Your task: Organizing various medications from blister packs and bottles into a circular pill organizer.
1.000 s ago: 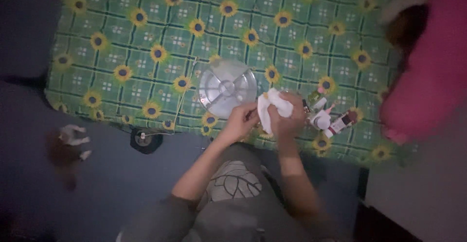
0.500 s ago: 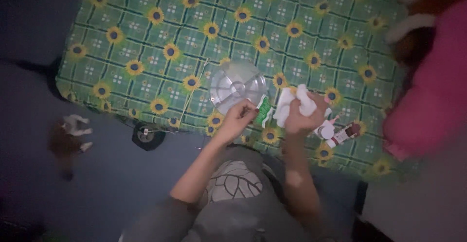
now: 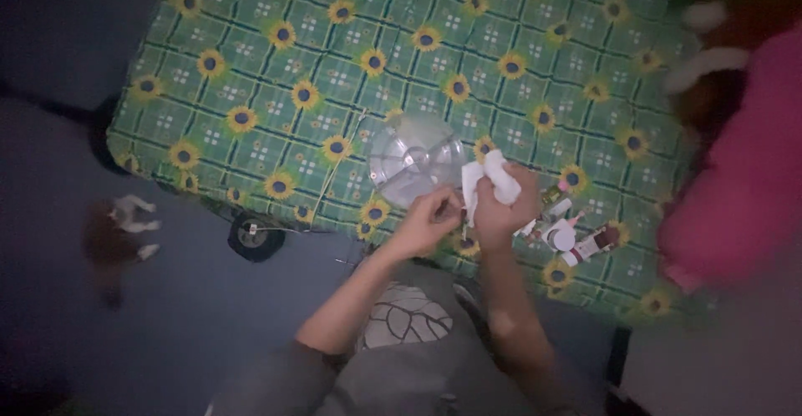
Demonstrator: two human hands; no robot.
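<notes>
Both hands (image 3: 468, 215) nearer (over sunflower sheet (image 3: 267, 73)).

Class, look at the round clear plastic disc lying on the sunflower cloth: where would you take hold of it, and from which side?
Probably pinch the clear disc at its far left rim, coming from the left over the sunflower cloth. It lies flat, and the left hand and right hand with the white tissue crowd its near right edge.

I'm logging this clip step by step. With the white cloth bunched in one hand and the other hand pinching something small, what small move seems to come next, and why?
Probably bring the two hands together so the white cloth meets the small item. The right hand grips the bunched cloth, and the left hand pinches something too dim to identify right beside it, just in front of the round silver disc on the sunflower sheet.
</notes>
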